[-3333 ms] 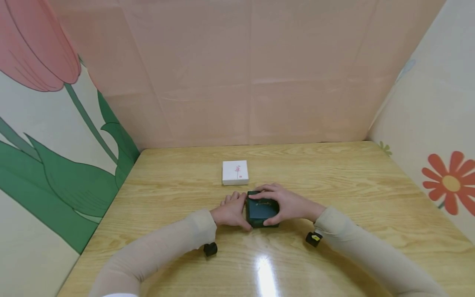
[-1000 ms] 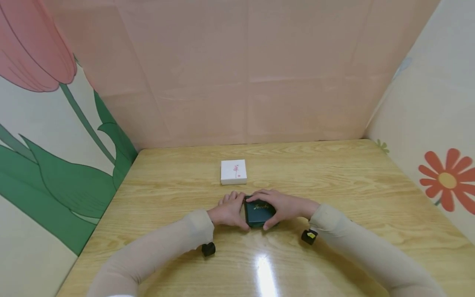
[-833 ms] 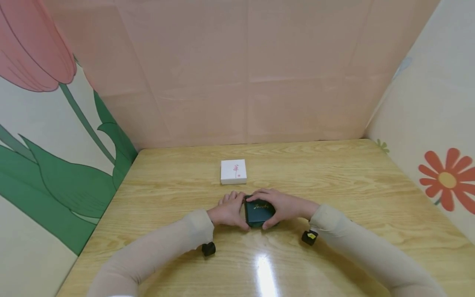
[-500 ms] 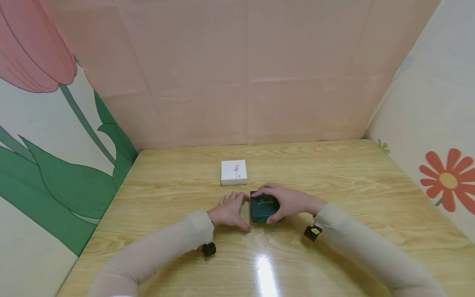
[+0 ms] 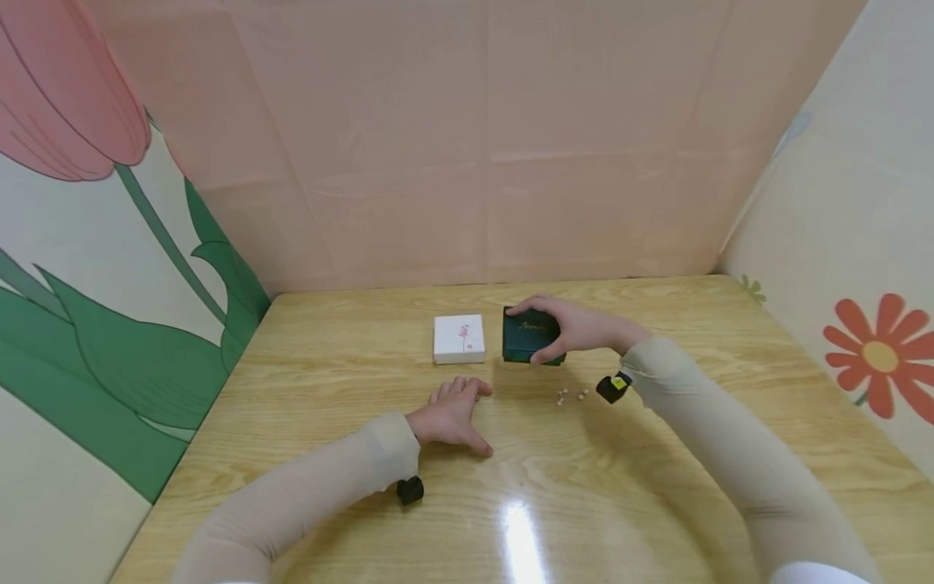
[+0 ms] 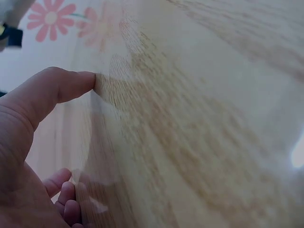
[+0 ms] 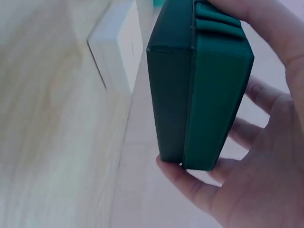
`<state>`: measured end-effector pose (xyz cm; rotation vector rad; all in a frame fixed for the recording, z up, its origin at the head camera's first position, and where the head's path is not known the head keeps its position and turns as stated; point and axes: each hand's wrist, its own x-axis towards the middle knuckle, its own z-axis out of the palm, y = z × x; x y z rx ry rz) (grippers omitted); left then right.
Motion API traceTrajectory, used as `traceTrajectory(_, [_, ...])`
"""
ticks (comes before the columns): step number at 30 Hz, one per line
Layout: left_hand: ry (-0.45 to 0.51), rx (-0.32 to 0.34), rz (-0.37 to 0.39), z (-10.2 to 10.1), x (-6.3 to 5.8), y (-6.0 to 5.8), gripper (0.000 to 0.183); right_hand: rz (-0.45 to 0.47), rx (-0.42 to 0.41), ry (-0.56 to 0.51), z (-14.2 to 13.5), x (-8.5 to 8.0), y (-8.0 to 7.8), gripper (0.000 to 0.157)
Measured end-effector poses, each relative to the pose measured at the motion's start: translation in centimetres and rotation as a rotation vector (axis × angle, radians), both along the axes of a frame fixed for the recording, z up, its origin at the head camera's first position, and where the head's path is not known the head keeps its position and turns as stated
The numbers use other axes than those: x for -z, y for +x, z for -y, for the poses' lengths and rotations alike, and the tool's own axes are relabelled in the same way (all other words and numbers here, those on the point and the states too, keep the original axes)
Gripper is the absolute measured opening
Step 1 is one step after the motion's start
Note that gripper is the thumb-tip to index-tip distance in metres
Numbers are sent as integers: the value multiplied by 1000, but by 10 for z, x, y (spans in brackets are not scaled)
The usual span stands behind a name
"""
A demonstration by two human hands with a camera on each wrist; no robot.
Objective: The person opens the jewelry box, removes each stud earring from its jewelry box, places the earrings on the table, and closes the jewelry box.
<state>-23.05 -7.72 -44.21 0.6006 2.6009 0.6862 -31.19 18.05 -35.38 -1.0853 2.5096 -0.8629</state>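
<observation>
My right hand (image 5: 582,326) grips a dark green jewelry box (image 5: 520,336) with gold lettering on its lid, thumb at the near side and fingers at the far side. In the right wrist view the box (image 7: 216,95) is closed and held off the table, with the fingers round its edges. Below it, several tiny pale pink-and-white pieces (image 5: 561,397) lie on the wood; their kind is too small to tell. My left hand (image 5: 450,415) rests on the table holding nothing, its thumb (image 6: 61,88) spread from the loosely bent fingers.
A white square box (image 5: 459,339) with a pink flower print sits just left of the green box. The wooden table (image 5: 350,341) meets a pink backdrop (image 5: 409,203) at its far edge. Painted flower panels stand at both sides.
The right hand has lifted the jewelry box and carried it away from me, to the right of the white box. Tiny pale pieces now show on the table. The left hand has stayed put.
</observation>
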Motion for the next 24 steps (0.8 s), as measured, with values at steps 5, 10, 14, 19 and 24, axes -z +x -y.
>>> traceTrajectory(5, [-1,2,-9,0,3,-1,87,29,17,29,6,2,-22,78])
traceTrajectory(10, [-6,9,-20,-1,3,-1,87,64,28,72,9,18,-43,79])
traceTrajectory(14, [-13,3,-22,-1,3,0,87,73,17,87,13,28,-54,81])
traceTrajectory(19, [-18,-7,-12,-1,2,-1,87,86,33,131,15,40,-63,80])
traceTrajectory(24, [-17,-12,-2,-1,2,-1,87,109,23,134,14,55,-71,79])
